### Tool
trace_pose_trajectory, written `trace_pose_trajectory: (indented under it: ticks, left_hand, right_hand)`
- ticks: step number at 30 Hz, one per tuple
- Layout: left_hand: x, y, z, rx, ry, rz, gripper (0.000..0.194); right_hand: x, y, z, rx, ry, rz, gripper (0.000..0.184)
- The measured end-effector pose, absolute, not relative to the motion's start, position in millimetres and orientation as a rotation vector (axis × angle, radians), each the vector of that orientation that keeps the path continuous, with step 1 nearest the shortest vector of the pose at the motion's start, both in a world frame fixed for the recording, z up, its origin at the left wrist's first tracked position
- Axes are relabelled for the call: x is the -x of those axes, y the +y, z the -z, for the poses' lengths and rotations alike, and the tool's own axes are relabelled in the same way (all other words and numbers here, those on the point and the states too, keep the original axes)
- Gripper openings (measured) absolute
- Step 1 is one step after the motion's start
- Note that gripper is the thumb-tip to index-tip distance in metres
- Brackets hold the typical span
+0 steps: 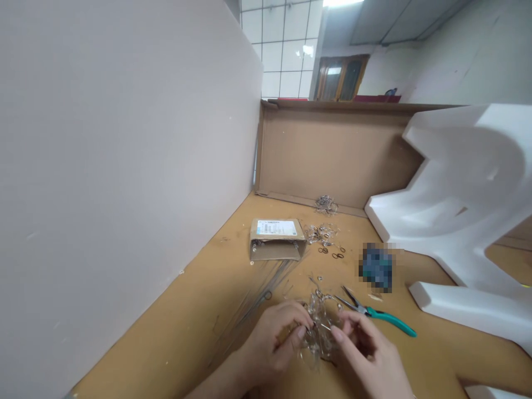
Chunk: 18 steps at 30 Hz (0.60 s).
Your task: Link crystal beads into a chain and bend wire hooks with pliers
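Note:
My left hand (pixel 274 341) and my right hand (pixel 368 352) meet low in the view, both pinching a tangled bunch of thin wire pieces and small rings (pixel 319 327) held just above the brown table (pixel 187 327). The fingers of each hand are curled and pressed onto the bunch. Green-handled pliers (pixel 376 313) lie on the table just beyond my right hand, jaws pointing left.
A small open cardboard box (pixel 275 239) with a white label lies further back. Loose rings and wire bits (pixel 326 238) are scattered beside it, and long thin wires (pixel 261 293) run out of the box. A white panel (pixel 124 166) walls the left; white foam (pixel 465 210) sits right.

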State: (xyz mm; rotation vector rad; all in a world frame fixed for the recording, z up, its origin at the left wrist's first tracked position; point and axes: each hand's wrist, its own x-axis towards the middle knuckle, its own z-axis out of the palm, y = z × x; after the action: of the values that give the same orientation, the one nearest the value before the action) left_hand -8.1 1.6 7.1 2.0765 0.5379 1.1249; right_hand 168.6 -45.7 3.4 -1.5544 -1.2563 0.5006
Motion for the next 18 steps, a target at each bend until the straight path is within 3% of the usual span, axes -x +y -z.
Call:
trace_pose_trajectory:
  ticks: [3, 7, 11, 18]
  left_hand:
    - [5.6, -3.2, -8.7, -2.295, 0.463, -1.046, 0.019]
    - [3.1, -9.0, -13.2, -2.562, 0.381, -0.888, 0.025]
    - [4.8, -10.9, -16.3, -2.656, 0.35, -0.845, 0.029]
    - [9.6, -4.5, 0.6, -2.228, 0.745, -1.399, 0.02]
  right_hand:
    - [-168.4, -41.1, 0.6, 1.555, -1.276, -0.634, 0.036]
    - [-170.6, -38.3, 5.2, 1.451, -1.279, -0.966, 0.031]
    - [-170.9, -37.0, 10.3, 1.331, -1.111, -1.042, 0.029]
    - [-175.0, -35.7, 20.1, 1.348, -0.898, -0.999, 0.033]
